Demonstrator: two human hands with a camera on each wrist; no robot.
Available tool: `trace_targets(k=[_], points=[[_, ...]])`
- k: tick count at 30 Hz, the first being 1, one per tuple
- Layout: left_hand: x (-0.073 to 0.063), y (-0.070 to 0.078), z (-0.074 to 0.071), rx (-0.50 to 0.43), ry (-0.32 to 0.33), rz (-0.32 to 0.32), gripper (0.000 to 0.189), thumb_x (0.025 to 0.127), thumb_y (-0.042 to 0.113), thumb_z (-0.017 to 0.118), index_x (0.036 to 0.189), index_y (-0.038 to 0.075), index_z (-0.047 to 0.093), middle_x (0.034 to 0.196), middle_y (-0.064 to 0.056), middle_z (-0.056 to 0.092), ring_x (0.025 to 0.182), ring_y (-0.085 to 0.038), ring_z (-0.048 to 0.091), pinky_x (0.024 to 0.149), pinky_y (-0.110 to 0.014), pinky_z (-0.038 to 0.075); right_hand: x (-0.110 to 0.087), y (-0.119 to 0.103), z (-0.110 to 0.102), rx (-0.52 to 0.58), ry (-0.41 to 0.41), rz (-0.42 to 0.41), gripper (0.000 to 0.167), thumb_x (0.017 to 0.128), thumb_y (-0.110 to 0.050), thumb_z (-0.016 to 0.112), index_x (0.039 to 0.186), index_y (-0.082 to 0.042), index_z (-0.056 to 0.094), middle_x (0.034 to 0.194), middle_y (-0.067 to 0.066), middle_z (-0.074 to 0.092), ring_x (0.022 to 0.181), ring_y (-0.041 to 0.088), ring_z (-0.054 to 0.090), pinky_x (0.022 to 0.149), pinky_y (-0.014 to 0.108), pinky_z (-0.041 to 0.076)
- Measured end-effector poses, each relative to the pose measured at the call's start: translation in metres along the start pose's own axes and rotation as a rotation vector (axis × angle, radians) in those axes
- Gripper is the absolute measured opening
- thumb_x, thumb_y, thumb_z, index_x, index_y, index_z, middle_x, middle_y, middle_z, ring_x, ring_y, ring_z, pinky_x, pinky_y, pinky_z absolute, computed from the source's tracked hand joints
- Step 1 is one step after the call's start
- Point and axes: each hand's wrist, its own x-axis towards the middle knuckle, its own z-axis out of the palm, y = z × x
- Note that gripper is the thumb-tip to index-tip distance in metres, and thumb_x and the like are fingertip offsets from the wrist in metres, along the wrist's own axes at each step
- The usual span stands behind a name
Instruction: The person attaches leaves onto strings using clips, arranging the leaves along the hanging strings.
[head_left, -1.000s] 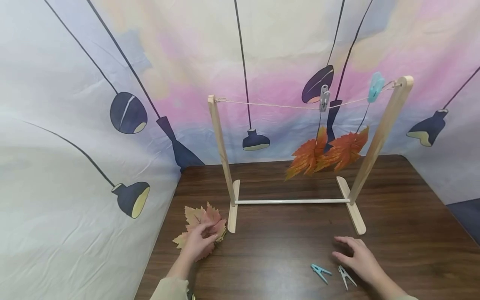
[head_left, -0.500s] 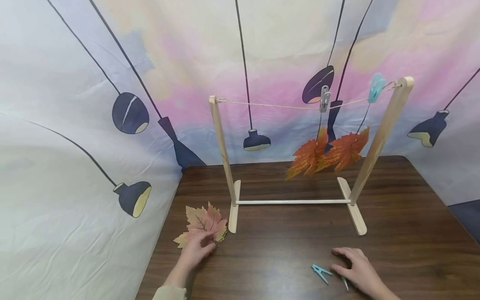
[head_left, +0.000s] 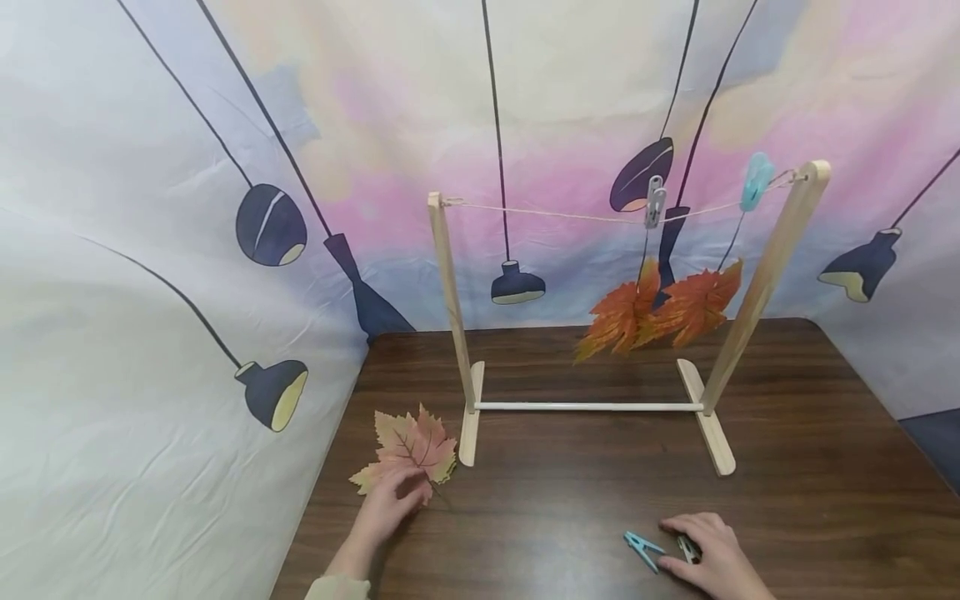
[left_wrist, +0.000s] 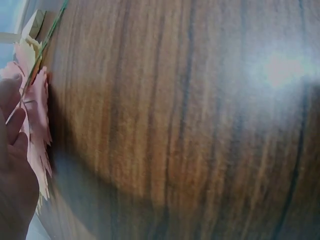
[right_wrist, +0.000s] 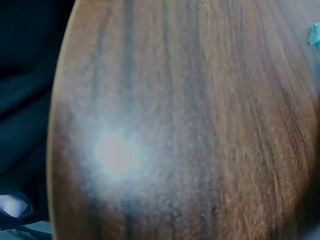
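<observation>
In the head view my left hand [head_left: 388,504] rests at the lower part of a pink-and-yellow maple leaf [head_left: 405,437], lying on top of other leaves by the rack's left foot. In the left wrist view its fingers lie along the pink leaf [left_wrist: 37,112], loosely bent beside the thin stem [left_wrist: 47,37]. My right hand [head_left: 712,554] hangs over a grey clothespin [head_left: 686,547], thumb and index finger on either side of it and apart. A blue clothespin [head_left: 642,550] lies just left of the thumb. In the right wrist view the hand is hidden.
A wooden rack [head_left: 765,283] with a string [head_left: 547,213] stands on the brown table [head_left: 555,483]. On the string, a grey clothespin [head_left: 655,202] and a light-blue one [head_left: 757,181] hold orange leaves [head_left: 697,304]. A white rod [head_left: 588,407] joins the feet.
My left hand has drawn back toward the leaf's stem, uncovering more of the leaf. My right hand has come down and left over the grey clothespin.
</observation>
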Motion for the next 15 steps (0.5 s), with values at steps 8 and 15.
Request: trace_targets(k=[8, 15], points=[[-0.001, -0.003, 0.006, 0.084, 0.016, 0.064, 0.033, 0.074, -0.006, 0.071, 0.105, 0.006, 0.068, 0.110, -0.009, 0.065, 0.109, -0.029, 0.056, 0.094, -0.048, 0.042, -0.003, 0.003, 0.001, -0.034, -0.076, -0.030, 0.057, 0.061, -0.057, 0.079, 0.101, -0.018, 0.069, 0.097, -0.017, 0.061, 0.089, 0.009, 0.048, 0.072, 0.038, 0.038], [0.005, 0.004, 0.012, 0.107, 0.045, 0.128, 0.033, 0.073, -0.004, 0.073, 0.103, 0.008, 0.068, 0.106, -0.004, 0.065, 0.105, -0.027, 0.058, 0.091, -0.047, 0.044, -0.005, 0.006, 0.006, -0.024, -0.007, -0.153, 0.064, 0.055, -0.058, 0.080, 0.103, -0.018, 0.068, 0.100, -0.017, 0.061, 0.090, 0.006, 0.047, 0.075, 0.030, 0.030]])
